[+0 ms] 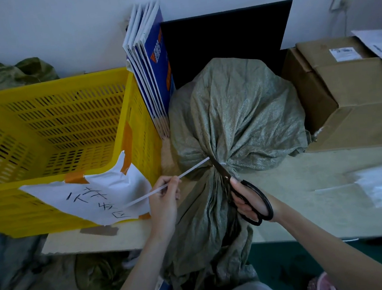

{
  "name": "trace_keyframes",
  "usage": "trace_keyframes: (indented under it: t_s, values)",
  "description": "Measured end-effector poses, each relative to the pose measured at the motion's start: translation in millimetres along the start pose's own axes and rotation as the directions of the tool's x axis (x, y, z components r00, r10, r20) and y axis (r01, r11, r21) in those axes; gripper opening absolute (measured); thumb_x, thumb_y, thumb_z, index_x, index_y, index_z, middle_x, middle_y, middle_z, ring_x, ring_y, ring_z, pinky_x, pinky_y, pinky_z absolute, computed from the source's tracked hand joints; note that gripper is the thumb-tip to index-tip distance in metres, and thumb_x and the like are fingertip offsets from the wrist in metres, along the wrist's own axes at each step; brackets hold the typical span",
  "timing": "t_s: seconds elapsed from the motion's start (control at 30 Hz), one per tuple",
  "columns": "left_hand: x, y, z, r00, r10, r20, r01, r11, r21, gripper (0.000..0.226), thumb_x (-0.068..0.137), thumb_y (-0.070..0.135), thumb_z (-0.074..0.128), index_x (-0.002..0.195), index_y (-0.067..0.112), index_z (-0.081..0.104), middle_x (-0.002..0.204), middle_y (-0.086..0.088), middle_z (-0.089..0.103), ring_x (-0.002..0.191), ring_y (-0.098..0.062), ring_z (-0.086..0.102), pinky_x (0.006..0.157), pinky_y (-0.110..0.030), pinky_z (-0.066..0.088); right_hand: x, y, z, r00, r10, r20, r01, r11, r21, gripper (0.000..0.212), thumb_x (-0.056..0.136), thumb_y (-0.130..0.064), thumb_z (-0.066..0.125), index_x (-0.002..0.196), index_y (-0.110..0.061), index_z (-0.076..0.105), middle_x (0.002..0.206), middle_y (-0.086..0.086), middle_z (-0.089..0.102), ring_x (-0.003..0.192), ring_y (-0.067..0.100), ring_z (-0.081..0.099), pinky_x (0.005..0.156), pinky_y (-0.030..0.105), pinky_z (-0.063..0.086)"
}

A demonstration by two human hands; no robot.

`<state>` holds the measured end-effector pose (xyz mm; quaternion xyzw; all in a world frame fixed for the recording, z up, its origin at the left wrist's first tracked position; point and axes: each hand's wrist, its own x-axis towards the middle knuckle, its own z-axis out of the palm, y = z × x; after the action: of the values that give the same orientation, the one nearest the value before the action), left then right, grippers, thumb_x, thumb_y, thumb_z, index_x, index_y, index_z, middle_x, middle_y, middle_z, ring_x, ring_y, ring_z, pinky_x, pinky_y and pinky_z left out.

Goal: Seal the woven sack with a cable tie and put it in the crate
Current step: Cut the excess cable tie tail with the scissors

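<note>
Closest to the person, the loose mouth of the woven sack hung down over the table edge. Its end was lost in the dark near the floor. The left hand pinched the white tail of the cable tie between its fingers and pulled it out tight. The right hand had its fingers through the black scissors handles. The blades sat right at the tied neck.

The blades could nick the sack cloth, because they touched the bunched folds. They could also cut the tie's lock itself, and then the sack would fall open. The lock was too small to make out, and I could not tell how far apart the blades were.

The full sack lay on the table, just right of the yellow crate, not yet inside. Further back, cardboard boxes stood by the wall.
</note>
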<state>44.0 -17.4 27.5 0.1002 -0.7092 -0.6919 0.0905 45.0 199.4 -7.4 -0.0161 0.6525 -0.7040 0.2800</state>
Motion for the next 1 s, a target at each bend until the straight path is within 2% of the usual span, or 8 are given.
trace_keyframes:
  t_s: [0.1, 0.2, 0.3, 0.47, 0.57, 0.67, 0.83, 1.0]
  values:
    - [-2, -5, 2, 0.999, -0.045, -0.020, 0.044, 0.998, -0.053, 0.020, 0.095, 0.010, 0.053, 0.079, 0.002, 0.061, 0.055, 0.001, 0.046, 0.054, -0.008, 0.044, 0.054, -0.019, 0.038, -8, 4, 7, 0.979, -0.151, -0.137, 0.136, 0.984, -0.114, 0.072, 0.091, -0.057, 0.046, 0.052, 0.002, 0.034, 0.040, 0.008, 0.034, 0.029, 0.022, 0.030, 0.039, 0.026, 0.030]
    - [-4, -11, 5, 0.995, -0.094, -0.029, 0.091, 0.991, -0.101, 0.019, 0.095, 0.014, 0.054, 0.080, 0.005, 0.063, 0.055, 0.003, 0.047, 0.056, -0.010, 0.044, 0.058, -0.025, 0.038, -15, 9, 11, 0.904, -0.221, -0.365, 0.204, 0.975, -0.085, 0.057, 0.089, -0.049, 0.054, 0.052, -0.008, 0.036, 0.036, 0.003, 0.034, 0.028, 0.016, 0.031, 0.036, 0.025, 0.028]
    - [-8, -14, 13, 0.993, -0.114, -0.013, 0.111, 0.984, -0.137, 0.020, 0.095, 0.015, 0.055, 0.082, 0.005, 0.063, 0.058, -0.001, 0.046, 0.055, -0.009, 0.044, 0.059, -0.029, 0.037, -23, 19, 4, 0.807, -0.154, -0.570, 0.222, 0.974, 0.051, 0.051, 0.086, -0.047, 0.062, 0.058, -0.011, 0.040, 0.038, -0.002, 0.033, 0.030, 0.013, 0.033, 0.036, 0.023, 0.030]
    - [-12, -15, 28, 0.994, -0.096, 0.047, 0.101, 0.988, -0.119, 0.021, 0.096, 0.015, 0.054, 0.078, 0.008, 0.064, 0.057, 0.001, 0.047, 0.054, -0.009, 0.043, 0.058, -0.029, 0.035, -35, 53, -22, 0.594, 0.006, -0.804, 0.116, 0.989, 0.093, 0.044, 0.092, -0.044, 0.055, 0.068, -0.008, 0.045, 0.052, 0.007, 0.040, 0.047, 0.023, 0.044, 0.050, 0.035, 0.040]
    - [-13, -16, 37, 0.993, -0.073, 0.090, 0.081, 0.993, -0.087, 0.021, 0.096, 0.014, 0.054, 0.080, 0.004, 0.062, 0.055, 0.004, 0.046, 0.053, -0.010, 0.042, 0.056, -0.028, 0.034, -32, 73, -43, 0.515, 0.176, -0.839, -0.070, 0.984, 0.163, 0.032, 0.094, -0.034, 0.055, 0.087, -0.003, 0.054, 0.066, 0.012, 0.048, 0.061, 0.027, 0.049, 0.060, 0.039, 0.042]
    - [-14, -14, 44, 0.989, -0.049, 0.136, 0.056, 0.998, -0.043, 0.021, 0.097, 0.014, 0.053, 0.081, 0.003, 0.062, 0.056, 0.006, 0.047, 0.054, -0.011, 0.042, 0.054, -0.023, 0.036, -27, 80, -58, 0.476, 0.264, -0.839, -0.173, 0.963, 0.205, 0.017, 0.092, -0.016, 0.054, 0.081, -0.004, 0.049, 0.065, 0.011, 0.048, 0.057, 0.024, 0.045, 0.052, 0.031, 0.033]
    - [-15, -10, 50, 0.981, -0.041, 0.191, 0.046, 0.999, -0.024, 0.021, 0.097, 0.012, 0.051, 0.082, 0.001, 0.060, 0.057, 0.004, 0.047, 0.052, -0.009, 0.041, 0.051, -0.016, 0.036, -11, 73, -78, 0.445, 0.394, -0.804, -0.255, 0.917, 0.308, 0.032, 0.085, 0.006, 0.051, 0.063, -0.012, 0.036, 0.058, 0.007, 0.035, 0.049, 0.017, 0.030, 0.048, 0.029, 0.022]
    - [-15, -9, 49, 0.980, -0.046, 0.196, 0.049, 0.999, -0.014, 0.020, 0.097, 0.011, 0.051, 0.083, 0.001, 0.061, 0.057, 0.004, 0.049, 0.053, -0.008, 0.042, 0.051, -0.017, 0.037, 6, 57, -93, 0.424, 0.371, -0.826, -0.338, 0.911, 0.236, 0.026, 0.091, 0.006, 0.043, 0.069, -0.007, 0.039, 0.063, 0.008, 0.039, 0.051, 0.020, 0.035, 0.046, 0.029, 0.026]
